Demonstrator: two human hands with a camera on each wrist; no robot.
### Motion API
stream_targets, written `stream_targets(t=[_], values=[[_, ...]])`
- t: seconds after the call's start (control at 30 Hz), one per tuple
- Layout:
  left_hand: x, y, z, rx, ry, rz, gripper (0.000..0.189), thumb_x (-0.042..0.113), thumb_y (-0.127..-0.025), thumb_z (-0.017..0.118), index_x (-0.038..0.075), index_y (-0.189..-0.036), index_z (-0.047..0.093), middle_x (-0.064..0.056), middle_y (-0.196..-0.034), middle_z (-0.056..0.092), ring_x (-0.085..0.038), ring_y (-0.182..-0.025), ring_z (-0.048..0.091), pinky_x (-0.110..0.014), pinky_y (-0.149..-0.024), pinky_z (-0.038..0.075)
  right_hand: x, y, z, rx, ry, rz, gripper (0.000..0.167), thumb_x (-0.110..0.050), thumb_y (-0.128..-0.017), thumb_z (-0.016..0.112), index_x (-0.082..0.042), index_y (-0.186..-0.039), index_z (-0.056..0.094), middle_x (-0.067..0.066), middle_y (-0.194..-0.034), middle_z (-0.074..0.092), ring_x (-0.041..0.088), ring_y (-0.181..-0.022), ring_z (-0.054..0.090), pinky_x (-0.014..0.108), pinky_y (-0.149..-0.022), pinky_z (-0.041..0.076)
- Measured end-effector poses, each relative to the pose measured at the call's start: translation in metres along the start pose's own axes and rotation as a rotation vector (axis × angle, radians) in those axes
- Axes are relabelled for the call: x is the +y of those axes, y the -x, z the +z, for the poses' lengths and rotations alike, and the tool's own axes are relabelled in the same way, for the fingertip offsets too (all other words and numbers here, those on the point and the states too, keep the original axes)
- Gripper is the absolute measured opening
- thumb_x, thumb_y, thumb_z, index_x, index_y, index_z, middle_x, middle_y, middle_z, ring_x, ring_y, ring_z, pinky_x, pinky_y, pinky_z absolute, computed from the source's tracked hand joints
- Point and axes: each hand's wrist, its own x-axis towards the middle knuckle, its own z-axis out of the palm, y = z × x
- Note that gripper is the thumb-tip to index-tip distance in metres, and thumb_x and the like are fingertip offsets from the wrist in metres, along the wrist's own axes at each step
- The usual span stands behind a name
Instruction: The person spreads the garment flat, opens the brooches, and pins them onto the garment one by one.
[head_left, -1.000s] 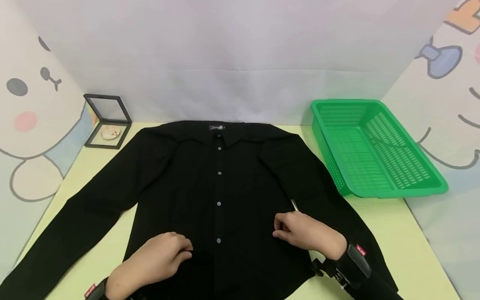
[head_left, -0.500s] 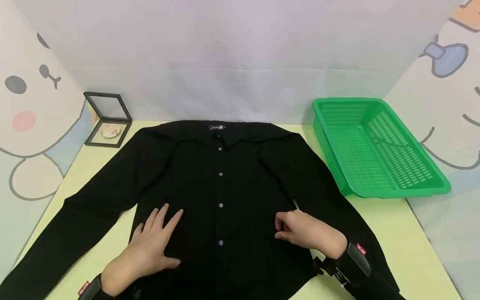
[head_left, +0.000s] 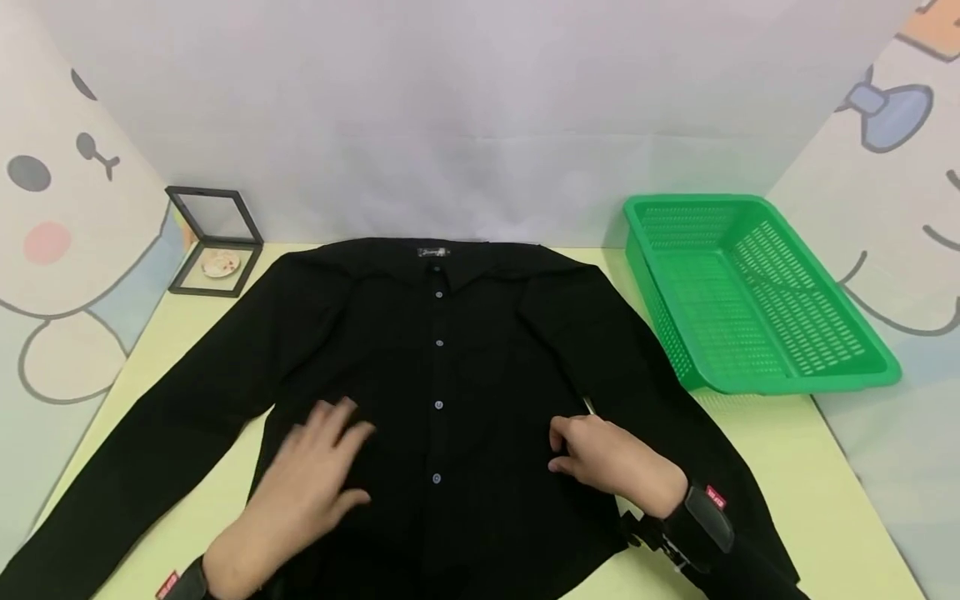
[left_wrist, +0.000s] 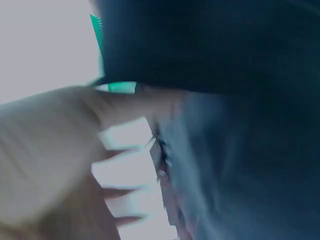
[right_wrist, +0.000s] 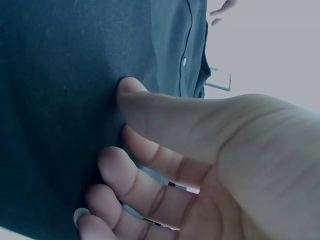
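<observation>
A black button-up long-sleeved shirt (head_left: 480, 367) lies front up on the table, its collar toward the back wall. My left hand (head_left: 303, 479), fingers spread, is over the shirt's lower left part; it is motion-blurred in the left wrist view, where I cannot tell how firmly it touches. My right hand (head_left: 603, 458) sits near the shirt's right side seam with loosely bent fingers. In the right wrist view, thumb and fingertips (right_wrist: 117, 167) rest against the black cloth, with a gap between thumb and forefinger and no cloth visibly pinched.
A green perforated plastic basket (head_left: 750, 333) stands at the back right, beside the shirt's right sleeve. At the back left, an opened black-framed display case (head_left: 212, 267) holds a small pale round item. Cartoon-printed panels and a plain pale wall (head_left: 480, 125) enclose the pale yellow table (head_left: 825, 475).
My left hand has spread its bent fingers and moved left and up the shirt, its fingers drawing slightly back most recently. My right hand has stayed almost still.
</observation>
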Motion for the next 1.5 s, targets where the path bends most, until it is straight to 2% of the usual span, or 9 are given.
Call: stream_targets(t=[0.17,0.37,0.6,0.73,0.9,1.07,1.17,1.3,1.5], values=[[0.025,0.009,0.006,-0.166,0.153,0.311,0.042,0.046,-0.073,0.092,0.03,-0.101,0.065,0.02,-0.097,0.055,0.001,-0.081,0.048,-0.021,-0.069,0.046,0.002,0.0,0.0,0.012,0.002,-0.012,0.021,-0.017,-0.092,0.079,-0.017,-0.088,0.058,-0.001,-0.066,0.047,0.011,-0.055,0.046,0.027,-0.055,0.039],[0.029,0.011,0.015,-0.159,0.084,0.344,0.027,0.026,-0.08,0.089,0.029,-0.08,0.062,0.019,-0.081,0.047,0.004,-0.069,0.04,-0.014,-0.062,0.04,0.002,-0.001,-0.001,0.007,0.004,-0.035,0.02,-0.018,-0.093,0.078,-0.018,-0.088,0.058,-0.001,-0.066,0.048,0.011,-0.055,0.046,0.026,-0.054,0.038],[0.017,0.006,-0.002,-0.434,0.637,0.446,0.01,0.025,-0.102,0.067,0.027,-0.093,0.071,0.016,-0.089,0.061,0.011,-0.075,0.05,-0.014,-0.066,0.051,0.003,-0.001,-0.002,0.006,0.014,-0.079,0.02,-0.019,-0.097,0.073,-0.018,-0.085,0.057,-0.003,-0.067,0.048,0.009,-0.055,0.045,0.025,-0.054,0.038],[0.012,-0.004,-0.002,-0.385,0.675,0.478,0.013,0.025,-0.105,0.062,0.021,-0.101,0.074,0.014,-0.088,0.067,0.011,-0.073,0.054,-0.014,-0.066,0.053,-0.001,-0.004,-0.012,-0.062,0.004,-0.091,0.017,-0.021,-0.099,0.071,-0.018,-0.087,0.059,-0.004,-0.069,0.05,0.009,-0.056,0.046,0.026,-0.054,0.039],[-0.01,-0.035,-0.012,-0.051,0.274,0.275,0.01,0.023,-0.097,0.073,0.019,-0.107,0.073,0.006,-0.106,0.069,-0.01,-0.095,0.065,-0.034,-0.082,0.057,-0.007,-0.025,-0.041,-0.041,0.002,-0.175,0.01,-0.022,-0.101,0.068,-0.012,-0.101,0.066,-0.002,-0.074,0.057,0.01,-0.06,0.052,0.027,-0.057,0.044],[-0.046,-0.08,-0.037,0.044,0.046,0.028,0.049,0.032,-0.096,0.075,0.006,-0.136,0.062,-0.027,-0.145,0.052,-0.051,-0.134,0.049,-0.068,-0.103,0.045,-0.005,-0.065,-0.071,0.039,0.036,-0.128,0.036,-0.024,-0.103,0.065,-0.003,-0.133,0.061,0.02,-0.124,0.063,0.033,-0.109,0.063,0.045,-0.09,0.053],[-0.068,-0.1,-0.043,0.012,0.01,-0.147,0.078,0.042,-0.097,0.071,0.0,-0.155,0.039,-0.035,-0.162,0.025,-0.058,-0.15,0.02,-0.077,-0.114,0.026,0.001,-0.093,-0.076,0.032,0.049,-0.049,0.062,-0.031,-0.105,0.063,-0.003,-0.155,0.04,0.027,-0.161,0.034,0.046,-0.147,0.037,0.058,-0.117,0.036],[-0.085,-0.118,-0.037,-0.181,0.083,-0.357,0.114,0.06,-0.096,0.065,-0.007,-0.162,0.0,-0.037,-0.166,-0.007,-0.057,-0.153,-0.006,-0.077,-0.119,0.004,0.014,-0.121,-0.071,-0.069,0.076,0.09,0.086,-0.044,-0.104,0.061,-0.013,-0.167,0.011,0.025,-0.172,-0.002,0.056,-0.155,0.001,0.07,-0.124,0.011],[-0.102,-0.136,-0.031,-0.364,0.161,-0.397,0.134,0.075,-0.087,0.064,-0.007,-0.16,-0.011,-0.034,-0.165,-0.02,-0.053,-0.154,-0.016,-0.075,-0.119,-0.004,0.03,-0.136,-0.068,-0.108,0.075,0.166,0.095,-0.051,-0.101,0.061,-0.021,-0.168,0.0,0.019,-0.172,-0.013,0.063,-0.151,-0.009,0.084,-0.113,0.011]])
